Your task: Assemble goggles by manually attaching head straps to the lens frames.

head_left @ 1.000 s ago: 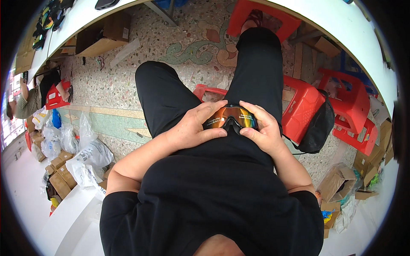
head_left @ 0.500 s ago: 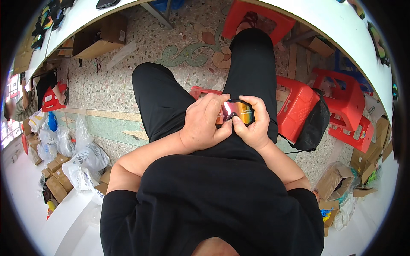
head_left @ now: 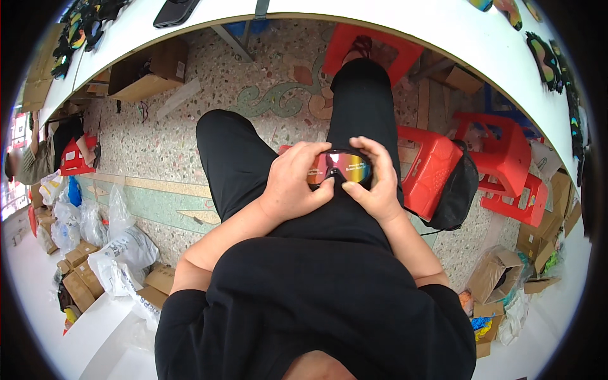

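Note:
A pair of goggles with a dark frame and a mirrored lens running from red to green lies between my hands over my lap, nose notch toward my body. My left hand grips the left end, fingers along the top edge and thumb at the bottom near the nose notch. Around the right end curls my right hand, its index finger above the frame and its thumb below. My fingers cover the left end of the goggles. Pale print shows on the lens.
A curved white table ahead carries a black phone and more goggles. Red stools and a black bag stand at my right. Plastic bags and cartons lie at left. Another person sits far left.
The goggles have tilted so more of the lens faces up. My thumbs have spread apart from the nose notch, and my right fingers have loosened outward.

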`<state>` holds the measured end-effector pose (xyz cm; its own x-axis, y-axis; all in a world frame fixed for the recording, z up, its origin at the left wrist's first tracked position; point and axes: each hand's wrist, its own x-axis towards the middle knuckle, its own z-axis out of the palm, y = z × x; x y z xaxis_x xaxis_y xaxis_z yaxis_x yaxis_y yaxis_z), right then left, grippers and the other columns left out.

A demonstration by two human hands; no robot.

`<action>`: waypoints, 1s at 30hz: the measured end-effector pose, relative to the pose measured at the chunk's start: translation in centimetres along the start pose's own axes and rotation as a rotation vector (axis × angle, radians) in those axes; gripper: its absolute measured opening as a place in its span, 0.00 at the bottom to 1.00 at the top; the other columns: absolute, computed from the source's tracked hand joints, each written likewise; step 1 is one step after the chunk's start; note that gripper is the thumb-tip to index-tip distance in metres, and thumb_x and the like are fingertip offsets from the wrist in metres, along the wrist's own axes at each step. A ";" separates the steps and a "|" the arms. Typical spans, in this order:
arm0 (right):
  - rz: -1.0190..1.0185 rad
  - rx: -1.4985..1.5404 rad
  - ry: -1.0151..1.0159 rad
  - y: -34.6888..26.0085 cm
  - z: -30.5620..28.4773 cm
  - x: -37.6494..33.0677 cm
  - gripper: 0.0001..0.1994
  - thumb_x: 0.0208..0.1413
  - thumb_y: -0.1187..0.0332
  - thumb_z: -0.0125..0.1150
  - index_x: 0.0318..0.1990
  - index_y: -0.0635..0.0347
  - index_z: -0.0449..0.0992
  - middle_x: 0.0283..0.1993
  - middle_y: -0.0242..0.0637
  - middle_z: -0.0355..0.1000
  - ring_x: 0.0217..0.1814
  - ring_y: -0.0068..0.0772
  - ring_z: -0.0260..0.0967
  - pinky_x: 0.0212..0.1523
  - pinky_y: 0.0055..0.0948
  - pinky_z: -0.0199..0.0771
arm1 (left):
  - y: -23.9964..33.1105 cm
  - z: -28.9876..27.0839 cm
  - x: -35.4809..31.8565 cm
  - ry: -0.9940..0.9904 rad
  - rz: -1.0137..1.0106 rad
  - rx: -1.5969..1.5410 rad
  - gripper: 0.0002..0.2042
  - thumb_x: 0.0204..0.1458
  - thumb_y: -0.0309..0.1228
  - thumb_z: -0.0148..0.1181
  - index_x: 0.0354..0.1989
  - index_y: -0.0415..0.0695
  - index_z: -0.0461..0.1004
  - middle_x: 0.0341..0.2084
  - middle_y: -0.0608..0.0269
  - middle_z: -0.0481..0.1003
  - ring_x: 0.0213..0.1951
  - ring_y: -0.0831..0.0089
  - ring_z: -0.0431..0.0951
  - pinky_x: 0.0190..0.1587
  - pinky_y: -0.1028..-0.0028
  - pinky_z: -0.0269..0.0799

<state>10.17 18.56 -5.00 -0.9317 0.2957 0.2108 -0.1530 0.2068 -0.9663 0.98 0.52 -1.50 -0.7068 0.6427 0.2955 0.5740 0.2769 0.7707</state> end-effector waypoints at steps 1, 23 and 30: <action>-0.088 -0.129 -0.017 -0.1 -1.0 0.0 0.39 0.41 0.57 0.77 0.59 0.68 0.66 0.57 0.49 0.70 0.61 0.47 0.67 0.61 0.39 0.66 | -0.3 -0.5 -0.1 0.029 0.019 -0.029 0.26 0.36 0.26 0.67 0.49 0.37 0.70 0.39 0.51 0.75 0.39 0.54 0.78 0.43 0.64 0.75; -0.395 -0.806 0.067 -0.7 -6.5 2.0 0.23 0.39 0.78 0.61 0.49 0.64 0.74 0.38 0.45 0.75 0.38 0.47 0.74 0.40 0.40 0.77 | -2.1 -0.1 -1.6 -0.112 -0.234 -0.513 0.29 0.52 0.26 0.65 0.63 0.33 0.64 0.50 0.48 0.75 0.47 0.66 0.80 0.49 0.71 0.75; -0.401 -1.051 0.797 -4.4 -21.4 9.7 0.09 0.56 0.70 0.63 0.41 0.66 0.77 0.37 0.51 0.76 0.38 0.54 0.76 0.40 0.42 0.77 | -2.8 0.4 -1.1 -0.138 -0.454 -0.521 0.20 0.59 0.25 0.60 0.59 0.32 0.67 0.47 0.52 0.76 0.46 0.71 0.78 0.46 0.72 0.78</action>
<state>8.83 40.51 4.44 -0.3898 0.4248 0.8170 0.2873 0.8991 -0.3304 0.32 -0.65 -4.18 -0.7510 0.6387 -0.1675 -0.0626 0.1836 0.9810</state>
